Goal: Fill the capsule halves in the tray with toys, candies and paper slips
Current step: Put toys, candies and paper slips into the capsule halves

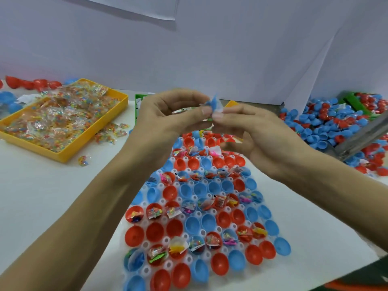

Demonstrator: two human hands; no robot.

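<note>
A white tray [191, 259] on the table holds rows of red and blue capsule halves [195, 208]; alternate rows carry small toy and candy packets, the others are hollow. Above the tray's far end, my left hand [168, 120] and my right hand [258, 135] meet at the fingertips. Both pinch one small clear packet with a blue toy [214, 102] between thumbs and forefingers. The remaining fingers of both hands are curled.
A yellow bin [88, 139] of clear candy packets [63, 114] sits at the left, with a few packets spilled beside it. A heap of loose red and blue capsule halves [336, 124] lies at the right. A green box [138, 106] stands behind my hands.
</note>
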